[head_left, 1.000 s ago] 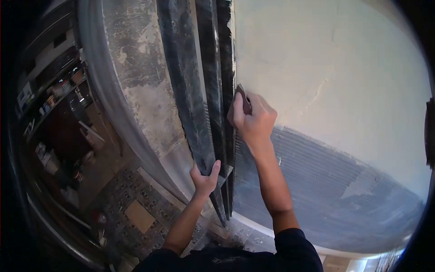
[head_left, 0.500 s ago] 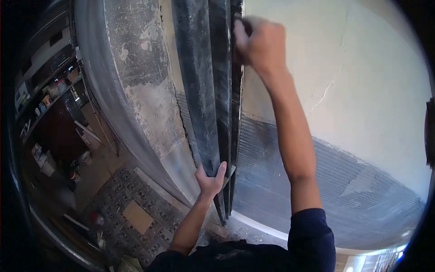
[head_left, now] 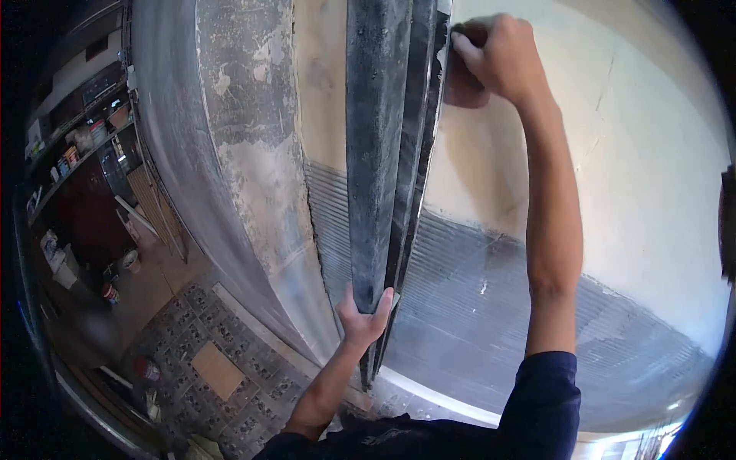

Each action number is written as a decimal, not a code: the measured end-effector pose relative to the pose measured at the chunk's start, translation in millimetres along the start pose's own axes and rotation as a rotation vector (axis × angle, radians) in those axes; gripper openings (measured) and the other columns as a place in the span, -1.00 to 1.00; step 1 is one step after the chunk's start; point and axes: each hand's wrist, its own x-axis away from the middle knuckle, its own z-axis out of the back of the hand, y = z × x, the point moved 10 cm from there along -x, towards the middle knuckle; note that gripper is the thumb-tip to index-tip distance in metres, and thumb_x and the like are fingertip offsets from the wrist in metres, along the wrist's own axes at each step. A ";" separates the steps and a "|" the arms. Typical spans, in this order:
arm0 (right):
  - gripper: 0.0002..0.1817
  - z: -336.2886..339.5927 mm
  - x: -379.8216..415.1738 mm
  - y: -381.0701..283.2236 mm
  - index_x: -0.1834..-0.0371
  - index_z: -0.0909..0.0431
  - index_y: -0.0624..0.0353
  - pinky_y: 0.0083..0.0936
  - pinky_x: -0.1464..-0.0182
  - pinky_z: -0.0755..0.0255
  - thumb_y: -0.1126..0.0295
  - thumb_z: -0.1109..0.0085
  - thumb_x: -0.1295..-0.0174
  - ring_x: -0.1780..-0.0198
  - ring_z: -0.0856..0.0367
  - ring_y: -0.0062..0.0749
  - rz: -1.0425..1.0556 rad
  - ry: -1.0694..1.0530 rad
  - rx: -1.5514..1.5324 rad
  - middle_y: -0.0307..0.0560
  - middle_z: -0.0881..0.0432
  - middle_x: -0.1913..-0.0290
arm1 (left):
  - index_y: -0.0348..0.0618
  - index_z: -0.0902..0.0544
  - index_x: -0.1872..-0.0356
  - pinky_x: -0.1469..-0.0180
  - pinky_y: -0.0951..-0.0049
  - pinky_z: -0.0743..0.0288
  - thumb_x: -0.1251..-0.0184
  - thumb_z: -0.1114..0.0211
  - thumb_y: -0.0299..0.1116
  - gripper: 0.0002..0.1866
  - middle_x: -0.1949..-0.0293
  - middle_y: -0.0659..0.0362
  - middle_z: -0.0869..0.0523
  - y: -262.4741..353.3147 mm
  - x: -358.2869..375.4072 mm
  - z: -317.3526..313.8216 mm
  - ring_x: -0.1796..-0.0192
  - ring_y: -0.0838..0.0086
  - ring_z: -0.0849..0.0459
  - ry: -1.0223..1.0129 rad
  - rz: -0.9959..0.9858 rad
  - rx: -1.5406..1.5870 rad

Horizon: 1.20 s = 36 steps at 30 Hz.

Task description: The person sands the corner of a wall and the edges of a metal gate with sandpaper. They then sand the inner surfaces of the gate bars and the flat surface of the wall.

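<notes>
Head view: at far left, small containers (head_left: 70, 156) stood behind the front edge of a shelf (head_left: 47, 192). A tan board (head_left: 218, 370) lay flat on the tile floor (head_left: 184, 326), inside its right border. Next came a worn wall strip (head_left: 249, 92). A dark upright (head_left: 376, 138) occupied the centre; the left hand (head_left: 364, 326) was clamped around its lower portion, thumb on the right side. Well above and apart, the right hand (head_left: 506, 61) pinched a brown sheet (head_left: 465, 88) at the upright's right edge; contact there appeared likely but was partly obscured. A pale wall (head_left: 644, 169) extended rightward above a ribbed grey band (head_left: 468, 268).
</notes>
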 end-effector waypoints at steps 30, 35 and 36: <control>-0.78 10.3 -26.8 -30.7 0.34 -0.72 0.30 -0.27 0.20 -0.58 0.37 -0.26 -0.02 0.34 -0.72 0.03 -0.028 -0.167 0.125 0.28 -0.67 0.40 | -0.33 -0.58 0.34 0.43 0.50 -0.53 -0.10 -0.45 -0.43 -0.77 0.53 0.13 -0.70 28.7 -10.3 -1.0 0.49 0.50 -0.70 0.032 -0.058 0.034; -0.75 -11.7 -18.9 -29.9 0.24 -0.71 0.25 -0.36 0.18 -0.58 0.34 -0.23 -0.08 0.31 -0.71 -0.01 0.143 -0.199 0.252 0.16 -0.70 0.34 | -0.33 -0.58 0.35 0.44 0.50 -0.53 -0.10 -0.44 -0.44 -0.78 0.54 0.13 -0.70 26.7 -9.0 -0.6 0.50 0.50 -0.69 -0.001 -0.026 0.027; -0.75 -15.2 -14.3 -28.7 0.24 -0.71 0.25 -0.36 0.18 -0.58 0.34 -0.23 -0.08 0.31 -0.71 -0.01 0.151 -0.197 0.251 0.16 -0.70 0.34 | -0.33 -0.58 0.35 0.44 0.50 -0.53 -0.10 -0.44 -0.44 -0.78 0.54 0.13 -0.70 25.4 -10.9 -0.6 0.50 0.50 -0.69 0.004 -0.029 0.031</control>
